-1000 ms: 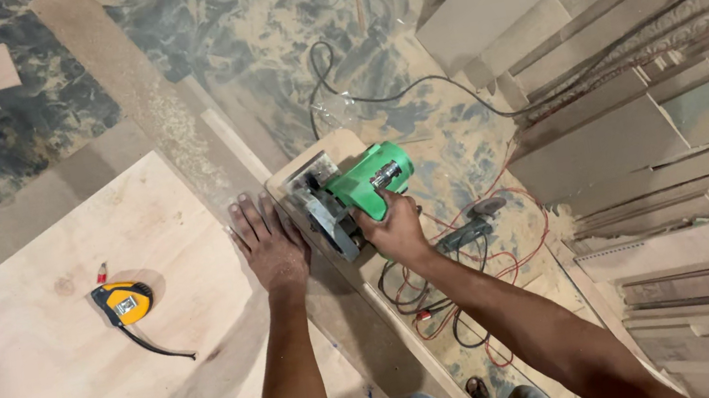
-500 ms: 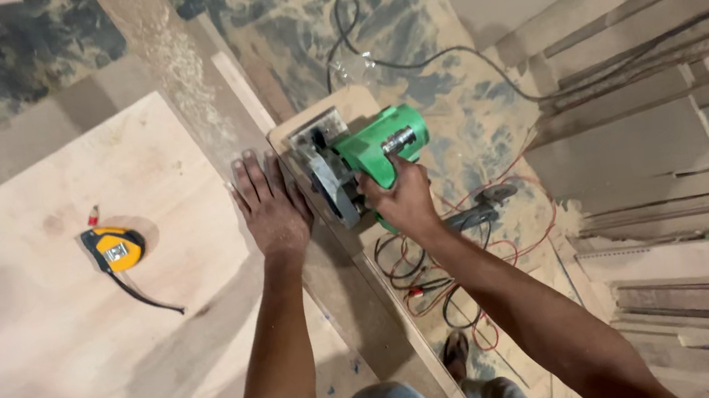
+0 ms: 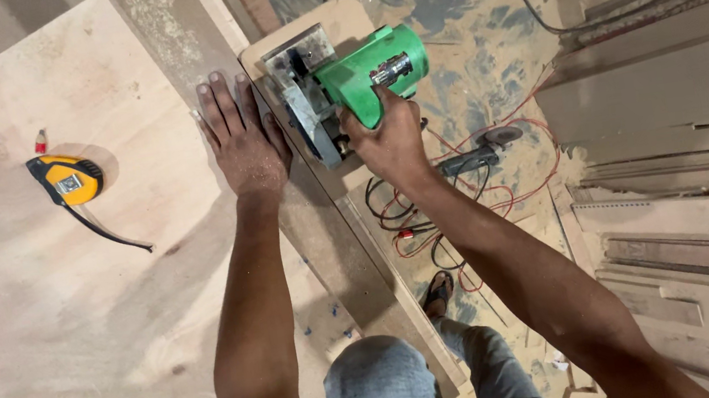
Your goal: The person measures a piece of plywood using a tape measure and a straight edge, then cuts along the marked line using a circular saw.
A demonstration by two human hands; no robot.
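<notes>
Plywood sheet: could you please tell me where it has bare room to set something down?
The plywood sheet is bare below the tape measure and left of the left hand. The saw edge is crowded.

Plywood sheet (image 3: 69,341), tape measure (image 3: 67,180), circular saw (image 3: 348,84)

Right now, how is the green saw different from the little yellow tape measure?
The green saw is much bigger than the yellow tape measure. The right hand grips the saw, while the tape measure lies untouched, apart from both hands. The saw sits at the edge of the plywood sheet, right beside the flat left hand; the tape measure rests farther in on the sheet. Both are tools resting on wood.
</notes>
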